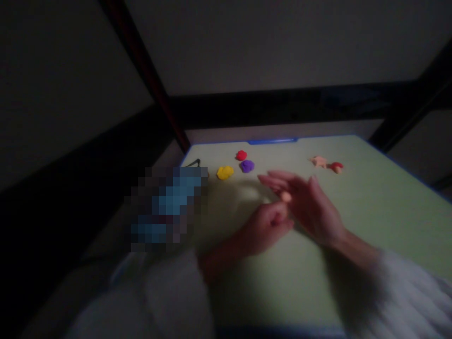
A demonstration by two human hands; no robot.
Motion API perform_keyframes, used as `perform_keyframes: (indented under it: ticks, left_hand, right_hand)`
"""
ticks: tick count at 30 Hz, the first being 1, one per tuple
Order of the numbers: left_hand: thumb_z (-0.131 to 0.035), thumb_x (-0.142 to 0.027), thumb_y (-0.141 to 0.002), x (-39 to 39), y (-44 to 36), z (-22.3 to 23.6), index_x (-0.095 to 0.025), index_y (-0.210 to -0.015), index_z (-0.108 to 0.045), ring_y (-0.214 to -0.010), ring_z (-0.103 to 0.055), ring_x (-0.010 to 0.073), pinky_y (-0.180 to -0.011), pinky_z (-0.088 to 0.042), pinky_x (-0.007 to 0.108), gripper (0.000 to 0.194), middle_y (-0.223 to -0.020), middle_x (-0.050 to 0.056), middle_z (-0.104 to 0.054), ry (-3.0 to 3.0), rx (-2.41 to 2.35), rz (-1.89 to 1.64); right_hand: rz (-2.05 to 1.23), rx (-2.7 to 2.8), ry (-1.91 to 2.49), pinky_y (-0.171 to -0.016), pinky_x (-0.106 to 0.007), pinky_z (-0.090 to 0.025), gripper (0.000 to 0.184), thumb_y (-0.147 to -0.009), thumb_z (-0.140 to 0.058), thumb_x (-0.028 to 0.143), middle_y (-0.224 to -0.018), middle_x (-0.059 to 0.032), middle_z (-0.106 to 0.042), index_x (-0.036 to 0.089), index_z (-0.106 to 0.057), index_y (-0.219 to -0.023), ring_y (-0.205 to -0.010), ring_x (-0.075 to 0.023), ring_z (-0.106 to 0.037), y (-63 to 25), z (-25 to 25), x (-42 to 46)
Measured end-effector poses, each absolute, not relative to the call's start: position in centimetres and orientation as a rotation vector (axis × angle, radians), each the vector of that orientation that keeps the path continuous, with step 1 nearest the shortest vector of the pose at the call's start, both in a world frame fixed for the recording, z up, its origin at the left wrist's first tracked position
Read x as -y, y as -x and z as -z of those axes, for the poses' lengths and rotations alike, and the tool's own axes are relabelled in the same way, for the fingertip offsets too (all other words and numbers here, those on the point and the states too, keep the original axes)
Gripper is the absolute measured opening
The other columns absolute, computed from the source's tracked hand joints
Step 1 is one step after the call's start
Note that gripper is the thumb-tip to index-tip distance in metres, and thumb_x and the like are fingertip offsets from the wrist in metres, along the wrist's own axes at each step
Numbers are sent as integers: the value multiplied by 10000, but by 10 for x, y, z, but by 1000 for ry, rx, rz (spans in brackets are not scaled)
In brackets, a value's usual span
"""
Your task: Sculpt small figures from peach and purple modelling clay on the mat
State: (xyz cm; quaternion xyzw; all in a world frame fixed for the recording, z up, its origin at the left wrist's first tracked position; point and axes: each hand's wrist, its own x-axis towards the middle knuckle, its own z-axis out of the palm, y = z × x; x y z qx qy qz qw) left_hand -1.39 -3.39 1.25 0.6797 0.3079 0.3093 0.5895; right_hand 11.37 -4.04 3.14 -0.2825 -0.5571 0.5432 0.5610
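The right grip (312, 207) lay open, a small peach lump (286, 197) on it, perhaps for shaping. The left grip (265, 228) curled beside it, hold unclear. Gentle rolling seemed needed next.

V. dim, gen. blur; shadows on tabletop (381, 202).

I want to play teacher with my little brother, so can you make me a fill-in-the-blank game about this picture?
1. The red lump and purple lump lie near a third lump, coloured ____.
2. A small peach ball shows at the open right hand; the other, curled hand is the ____ one.
3. The rim of the table is coloured ____.
4. In the picture, a peach piece lies to the ____ of the purple lump.

Missing words: yellow; left; blue; right.
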Motion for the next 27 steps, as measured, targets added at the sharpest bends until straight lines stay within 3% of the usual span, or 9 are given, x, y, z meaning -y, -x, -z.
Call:
perform_keyframes:
  ticks: [8,27]
  left_hand:
    - [-511,-208,-738,37,13,-14,-188,-550,-283,-518,-253,67,-503,-203,244,296,-514,-69,-278,-1565,-749,-764]
    - [-502,-231,-737,40,13,-12,-194,-556,-293,-498,-262,62,-496,-206,241,279,-490,-75,-291,-1472,-752,-799]
  right_hand:
    - [-1207,1568,723,-991,-464,-395,624,-850,-250,662,-1379,-36,-478,314,-414,-1341,-1272,-248,-429,-122,-23,46]
    - [-1281,1541,664,-1034,-431,-352,551,-868,-343,597,-1424,-20,-419,333,-396,-1348,-1322,-229,-354,-118,-18,49]
